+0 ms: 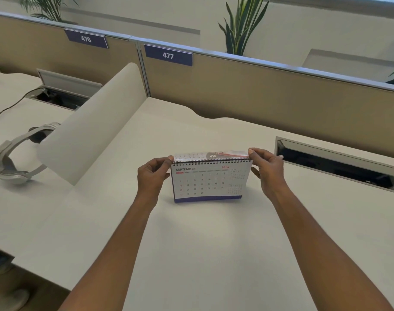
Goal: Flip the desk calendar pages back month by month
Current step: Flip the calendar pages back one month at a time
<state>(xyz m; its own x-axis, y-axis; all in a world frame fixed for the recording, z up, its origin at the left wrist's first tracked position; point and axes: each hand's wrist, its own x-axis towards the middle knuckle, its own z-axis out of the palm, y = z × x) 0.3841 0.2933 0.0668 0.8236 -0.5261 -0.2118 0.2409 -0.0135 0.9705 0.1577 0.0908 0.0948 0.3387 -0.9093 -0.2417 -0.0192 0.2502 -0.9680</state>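
Observation:
A spiral-bound desk calendar (208,184) stands upright on the white desk (191,243), its front page showing SEPTEMBER 2026. One page (210,154) is lifted above the spiral and bends over the top, its upside-down print facing me. My left hand (152,176) pinches the upper left corner at the spiral. My right hand (266,170) pinches the upper right corner of the lifted page. Both forearms reach in from the bottom of the view.
A curved white divider (95,124) rises at the left, with a grey headset (14,158) on the neighbouring desk beyond it. An open cable hatch (335,163) lies right of the calendar. Tan partition panels (259,93) labelled 476 and 477 close off the back, plants behind them.

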